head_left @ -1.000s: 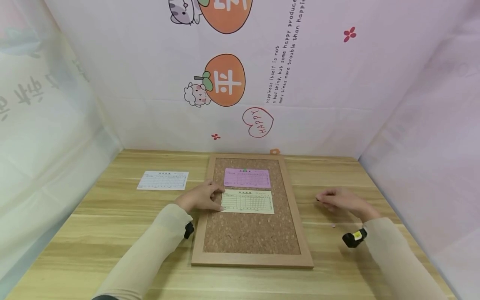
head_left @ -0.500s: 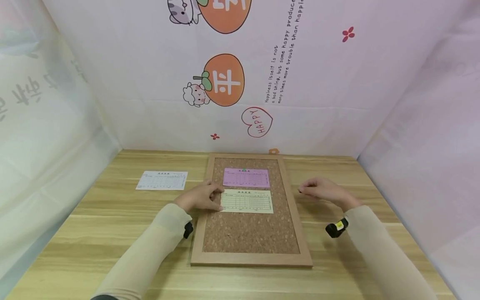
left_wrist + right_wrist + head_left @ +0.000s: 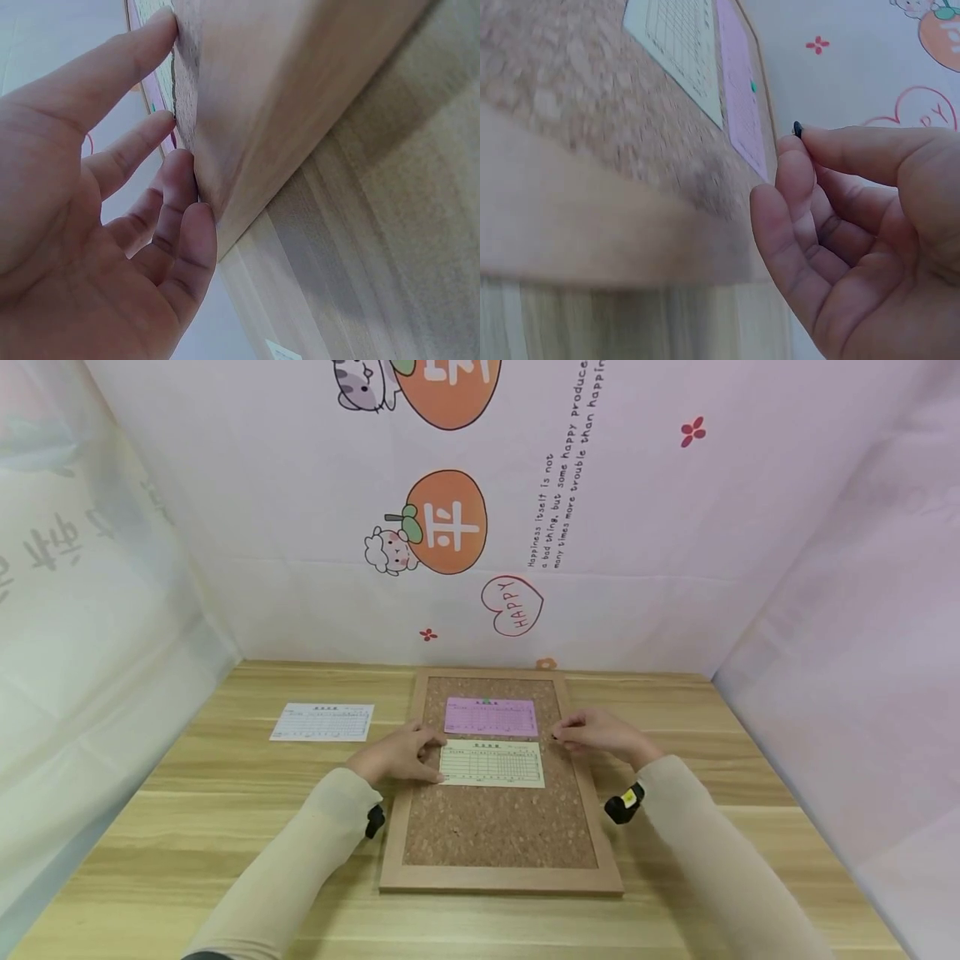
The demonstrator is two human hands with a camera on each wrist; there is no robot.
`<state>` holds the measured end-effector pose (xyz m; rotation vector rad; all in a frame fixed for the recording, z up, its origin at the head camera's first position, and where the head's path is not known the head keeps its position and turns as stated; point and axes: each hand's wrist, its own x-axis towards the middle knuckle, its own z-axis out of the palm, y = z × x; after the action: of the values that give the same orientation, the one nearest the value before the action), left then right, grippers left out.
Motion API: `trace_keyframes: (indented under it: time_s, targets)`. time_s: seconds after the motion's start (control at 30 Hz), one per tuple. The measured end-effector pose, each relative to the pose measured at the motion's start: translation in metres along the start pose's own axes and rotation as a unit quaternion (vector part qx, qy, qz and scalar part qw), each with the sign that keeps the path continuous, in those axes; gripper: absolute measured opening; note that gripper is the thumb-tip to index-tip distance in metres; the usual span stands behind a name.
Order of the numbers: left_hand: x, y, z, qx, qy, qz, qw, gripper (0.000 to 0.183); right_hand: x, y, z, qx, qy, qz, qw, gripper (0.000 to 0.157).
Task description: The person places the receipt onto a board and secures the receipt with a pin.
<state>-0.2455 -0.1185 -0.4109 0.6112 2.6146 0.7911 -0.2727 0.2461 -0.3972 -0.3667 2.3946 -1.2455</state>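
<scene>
A cork board (image 3: 502, 831) with a wooden frame lies on the table. On it a pink form slip (image 3: 491, 718) sits above a pale yellow form slip (image 3: 491, 766). A green pushpin (image 3: 487, 701) is at the pink slip's top edge. My left hand (image 3: 397, 753) reaches over the frame's left side, its thumb and fingertips resting on the yellow slip's left edge. Thumb and index finger of my right hand (image 3: 600, 733) pinch a small black pushpin (image 3: 798, 130), just right of the yellow slip's upper right corner, over the board's right side.
A white form slip (image 3: 322, 723) lies on the wooden table (image 3: 187, 827) left of the board. Behind the table rises a printed white cloth backdrop (image 3: 615, 618), with cloth at both sides too.
My right hand has moved left from the table to the board's right side, carrying the black pushpin. The left hand has stayed on the yellow slip's edge.
</scene>
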Motion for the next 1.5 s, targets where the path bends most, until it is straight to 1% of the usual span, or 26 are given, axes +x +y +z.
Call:
trace_keyframes:
  time_s: [0.13, 0.37, 0.43, 0.53, 0.7, 0.77, 0.9, 1.1, 1.17, 1.5]
  targets:
    - [0.000, 0.000, 0.001, 0.002, -0.001, -0.004, 1.0000, 0.061, 0.010, -0.004, 0.009, 0.001, 0.000, 0.003, 1.000, 0.034]
    - [-0.001, 0.001, 0.000, -0.003, -0.001, -0.004, 1.0000, 0.061, 0.029, -0.006, 0.021, -0.001, -0.013, 0.007, 1.000, 0.035]
    - [0.000, 0.001, 0.000, -0.005, -0.001, -0.007, 1.0000, 0.061, 0.033, -0.008, 0.025, 0.001, -0.013, 0.013, 1.000, 0.033]
    - [-0.001, 0.000, -0.001, -0.004, 0.000, -0.008, 1.0000, 0.061, 0.039, -0.012, 0.031, 0.002, -0.017, 0.006, 1.000, 0.033]
    - [-0.001, 0.000, 0.000, -0.003, 0.001, -0.007, 1.0000, 0.061, 0.048, -0.020, 0.042, 0.023, -0.032, -0.001, 0.999, 0.029]
    - [-0.001, 0.001, 0.000, -0.005, 0.001, -0.009, 0.9999, 0.061, 0.051, -0.022, 0.046, 0.031, -0.038, 0.002, 0.999, 0.026]
    - [-0.001, 0.001, 0.000, -0.009, 0.001, -0.012, 0.9999, 0.061, 0.059, -0.023, 0.053, 0.042, -0.033, 0.005, 0.999, 0.022]
    - [0.000, -0.001, 0.000, -0.006, 0.001, -0.010, 0.9999, 0.060, 0.063, -0.026, 0.061, 0.059, -0.035, 0.014, 0.998, 0.022]
    - [0.000, -0.001, 0.000, -0.006, 0.000, -0.010, 0.9999, 0.060, 0.063, -0.027, 0.063, 0.056, -0.027, 0.018, 0.998, 0.023]
    - [0.000, 0.001, 0.000, -0.004, -0.004, -0.008, 1.0000, 0.061, 0.064, -0.031, 0.075, 0.046, 0.000, 0.006, 0.999, 0.025]
